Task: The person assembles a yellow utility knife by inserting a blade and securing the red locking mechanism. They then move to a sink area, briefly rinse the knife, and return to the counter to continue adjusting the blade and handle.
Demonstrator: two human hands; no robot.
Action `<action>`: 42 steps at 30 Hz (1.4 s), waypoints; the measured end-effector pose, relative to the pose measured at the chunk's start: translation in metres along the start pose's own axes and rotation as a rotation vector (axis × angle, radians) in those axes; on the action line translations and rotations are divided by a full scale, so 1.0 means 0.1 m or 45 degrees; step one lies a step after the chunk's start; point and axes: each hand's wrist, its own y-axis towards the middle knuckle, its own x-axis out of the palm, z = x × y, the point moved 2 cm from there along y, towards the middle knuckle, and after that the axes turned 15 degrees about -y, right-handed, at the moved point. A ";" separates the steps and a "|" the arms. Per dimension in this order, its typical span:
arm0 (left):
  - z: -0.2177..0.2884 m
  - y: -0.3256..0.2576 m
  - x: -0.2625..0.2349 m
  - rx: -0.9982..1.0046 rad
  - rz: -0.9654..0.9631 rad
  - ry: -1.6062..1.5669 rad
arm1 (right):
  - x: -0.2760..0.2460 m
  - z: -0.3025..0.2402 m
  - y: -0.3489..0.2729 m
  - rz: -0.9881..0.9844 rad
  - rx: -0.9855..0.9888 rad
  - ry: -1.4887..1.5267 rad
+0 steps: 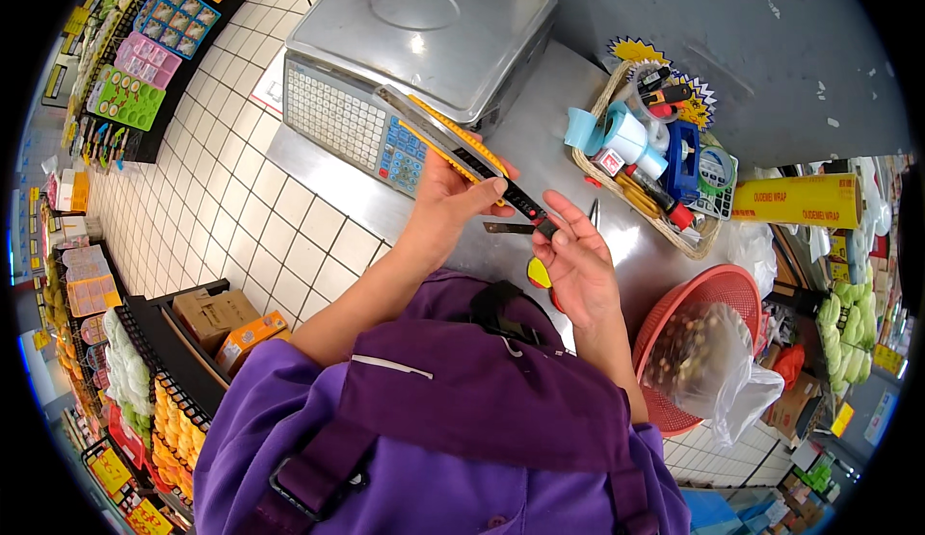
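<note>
Yellow-and-black utility knife (pixel 455 150), long and slim, in the left hand (pixel 449 190).

Head fisheye, facing steeply down
From head height, near left hand (pixel 443 200) and right hand (pixel 586 273); counter (pixel 323 174) ahead, shelf (pixel 145 150) bending at left rim.

Yellow-and-black cutter (pixel 451 138), purple apron (pixel 501 391), white tiles (pixel 279 209) with dark grid lines, red basket (pixel 670 412), white-and-blue keypad (pixel 347 123)

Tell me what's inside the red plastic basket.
A clear plastic bag; small, blurred brownish items show through it. The bottom of the red basket is covered.
</note>
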 end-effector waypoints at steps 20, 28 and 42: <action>-0.19 -0.06 -0.07 -0.091 0.030 0.025 | 0.08 0.00 -0.06 -0.004 0.066 0.042; -0.23 -0.07 -0.05 -0.076 -0.005 -0.009 | -0.05 0.06 -0.05 -0.100 0.156 0.008; -0.28 -0.10 -0.12 -0.100 -0.036 0.006 | -0.04 0.06 -0.07 -0.079 0.226 -0.229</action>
